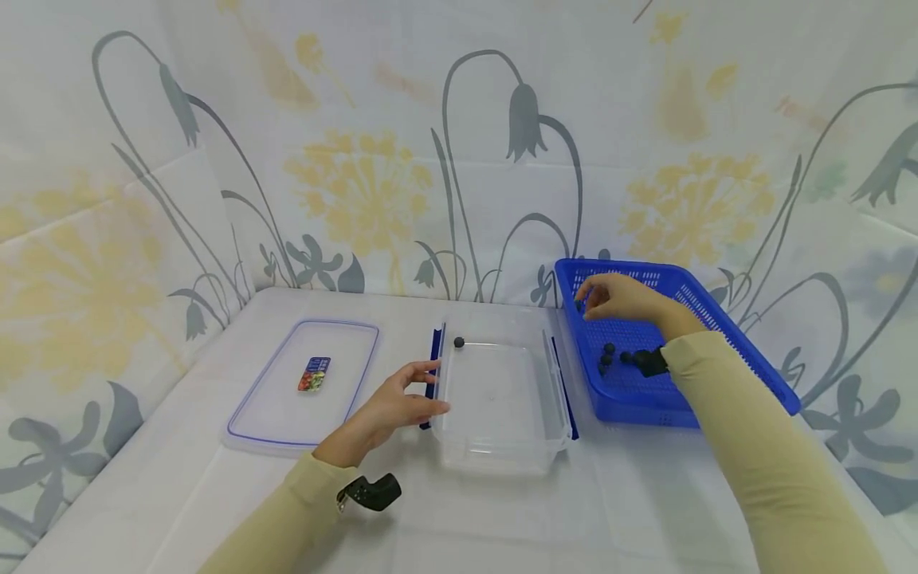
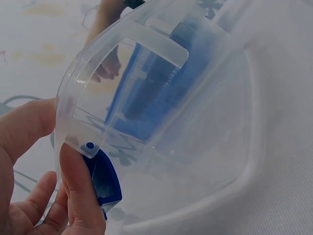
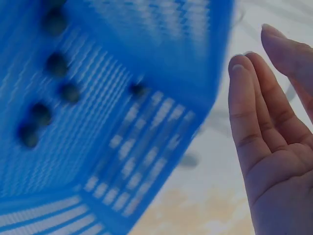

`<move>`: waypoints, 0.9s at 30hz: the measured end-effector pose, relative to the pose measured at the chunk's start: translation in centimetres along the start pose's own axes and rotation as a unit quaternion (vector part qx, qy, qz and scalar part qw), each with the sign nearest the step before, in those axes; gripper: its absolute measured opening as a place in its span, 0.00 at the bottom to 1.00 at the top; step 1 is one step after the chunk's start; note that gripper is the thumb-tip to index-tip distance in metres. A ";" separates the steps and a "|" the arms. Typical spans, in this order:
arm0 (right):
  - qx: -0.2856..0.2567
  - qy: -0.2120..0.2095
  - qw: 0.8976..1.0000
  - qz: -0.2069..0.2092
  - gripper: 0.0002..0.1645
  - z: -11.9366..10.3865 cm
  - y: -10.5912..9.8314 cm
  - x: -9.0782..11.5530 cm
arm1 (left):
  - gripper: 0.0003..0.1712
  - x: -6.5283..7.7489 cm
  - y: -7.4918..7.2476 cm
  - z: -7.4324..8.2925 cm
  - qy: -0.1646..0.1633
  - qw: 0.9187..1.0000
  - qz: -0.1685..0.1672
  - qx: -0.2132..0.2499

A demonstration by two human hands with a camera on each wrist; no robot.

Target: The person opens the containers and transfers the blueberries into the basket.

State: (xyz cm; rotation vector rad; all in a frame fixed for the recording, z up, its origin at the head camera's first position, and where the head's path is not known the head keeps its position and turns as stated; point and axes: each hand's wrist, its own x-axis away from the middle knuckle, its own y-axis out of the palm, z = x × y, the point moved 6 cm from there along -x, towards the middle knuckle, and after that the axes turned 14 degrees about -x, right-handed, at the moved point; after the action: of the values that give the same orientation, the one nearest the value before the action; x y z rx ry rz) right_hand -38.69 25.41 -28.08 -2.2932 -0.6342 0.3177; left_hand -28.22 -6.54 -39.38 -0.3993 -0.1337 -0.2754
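A clear plastic container [image 1: 495, 399] with blue side clasps stands on the table, one small dark round ball [image 1: 459, 342], like a blueberry, at its far left corner. My left hand [image 1: 398, 402] holds its left rim; in the left wrist view the thumb and a finger lie against the rim beside a blue clasp [image 2: 105, 181]. Over the far left part of a blue basket [image 1: 610, 406] is my right hand [image 1: 624, 301]. In the right wrist view its fingers [image 3: 266, 112] and thumb stand apart, with nothing between them. Several dark balls [image 3: 57, 64] lie in the basket.
A clear lid [image 1: 280, 406] with a blue edge and a colourful label [image 1: 314, 374] lies flat at the left. The white table [image 1: 502, 526] backs onto a flower-patterned cloth [image 1: 373, 96]. The basket stands right of the container, a narrow gap between them.
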 end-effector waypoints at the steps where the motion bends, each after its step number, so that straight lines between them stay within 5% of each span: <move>1: 0.000 -0.006 1.000 -0.006 0.14 -0.7 0.5 -0.5 | 0.40 0.0 0.0 0.0 0.001 1.000 0.000 0.000; 12: -0.013 -0.021 0.997 -0.070 0.14 -5.0 5.7 -5.2 | 0.38 -0.2 0.2 0.1 0.002 1.000 -0.003 0.000; 27: -0.003 0.014 0.996 -0.084 0.14 -5.0 12.4 -9.0 | 0.38 -0.3 0.1 -0.2 -0.006 1.000 -0.002 -0.003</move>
State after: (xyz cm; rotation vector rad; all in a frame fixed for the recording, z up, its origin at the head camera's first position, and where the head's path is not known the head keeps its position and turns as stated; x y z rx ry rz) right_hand -39.97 10.10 -32.93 -2.2289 -0.8082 0.2034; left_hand -28.43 -6.46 -39.67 -0.4059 -0.1454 -0.2771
